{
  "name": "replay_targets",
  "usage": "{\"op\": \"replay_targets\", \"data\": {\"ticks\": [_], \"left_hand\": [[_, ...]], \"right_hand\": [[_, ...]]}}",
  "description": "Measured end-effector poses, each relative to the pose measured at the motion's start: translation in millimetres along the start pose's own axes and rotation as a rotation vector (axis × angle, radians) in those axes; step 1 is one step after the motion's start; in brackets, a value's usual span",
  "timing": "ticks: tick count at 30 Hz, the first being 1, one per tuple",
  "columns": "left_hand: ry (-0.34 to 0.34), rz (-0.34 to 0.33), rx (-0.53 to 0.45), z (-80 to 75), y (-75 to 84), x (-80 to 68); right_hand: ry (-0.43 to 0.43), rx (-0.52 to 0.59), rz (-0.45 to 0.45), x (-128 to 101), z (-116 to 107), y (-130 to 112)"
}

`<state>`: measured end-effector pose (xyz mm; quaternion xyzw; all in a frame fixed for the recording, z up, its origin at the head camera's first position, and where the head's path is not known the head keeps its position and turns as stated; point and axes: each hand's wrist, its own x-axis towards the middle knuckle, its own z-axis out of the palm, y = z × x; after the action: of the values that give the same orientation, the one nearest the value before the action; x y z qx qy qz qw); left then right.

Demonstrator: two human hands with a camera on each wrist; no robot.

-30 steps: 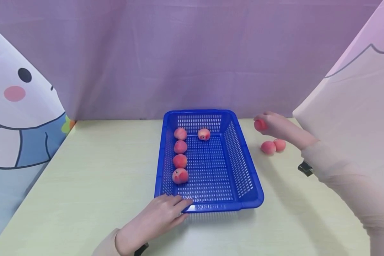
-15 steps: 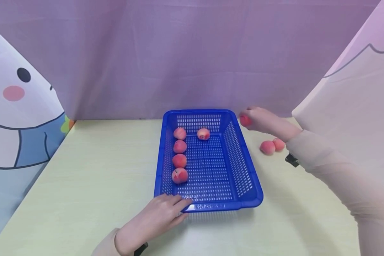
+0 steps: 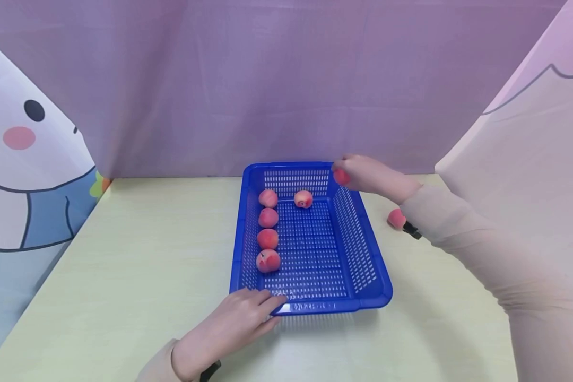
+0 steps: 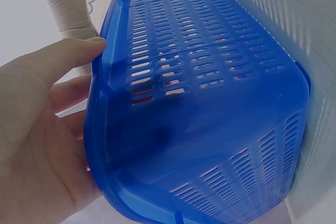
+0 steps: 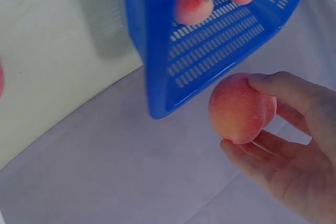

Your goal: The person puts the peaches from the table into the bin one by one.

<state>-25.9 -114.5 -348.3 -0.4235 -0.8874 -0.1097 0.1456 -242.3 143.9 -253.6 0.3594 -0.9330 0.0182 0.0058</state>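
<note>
A blue plastic basket (image 3: pixel 367 302) with slotted walls stands on the table. My left hand (image 3: pixel 243 315) grips its near rim at the left corner; the left wrist view shows the thumb on one side of the rim and fingers on the other. Above the basket's far right corner, my right hand (image 3: pixel 367 174) holds a peach (image 5: pixel 239 109) between thumb and fingers. Inside, several peaches (image 3: pixel 268 239) form a column along the left wall, and another peach (image 3: pixel 303 199) sits by the far wall, right of the column.
To the right of the basket a peach (image 3: pixel 396 219) lies on the pale table (image 3: pixel 172 239), partly covered by the right wrist's black strap piece (image 3: pixel 412 230). A purple cloth (image 3: pixel 286 85) hangs behind the table, with printed cloth (image 3: pixel 24 212) at the left side.
My right hand has moved left with the peach, from beside the basket to over its far right corner. The right forearm now hides one of the two table peaches. My left hand stays put.
</note>
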Motion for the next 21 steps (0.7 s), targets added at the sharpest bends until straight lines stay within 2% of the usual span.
{"op": "replay_targets", "data": {"ticks": [7, 14, 21], "left_hand": [[0.002, 0.004, -0.003, 1.9, -0.2, -0.2], [0.012, 0.005, -0.005, 2.7, -0.6, 0.1], [0.032, 0.017, 0.003, 2.7, -1.2, 0.6]], "right_hand": [[-0.042, 0.021, 0.019, 19, 1, -12], [-0.012, 0.029, -0.048, 33, 6, -22], [-0.05, 0.069, -0.047, 43, 14, -33]]}}
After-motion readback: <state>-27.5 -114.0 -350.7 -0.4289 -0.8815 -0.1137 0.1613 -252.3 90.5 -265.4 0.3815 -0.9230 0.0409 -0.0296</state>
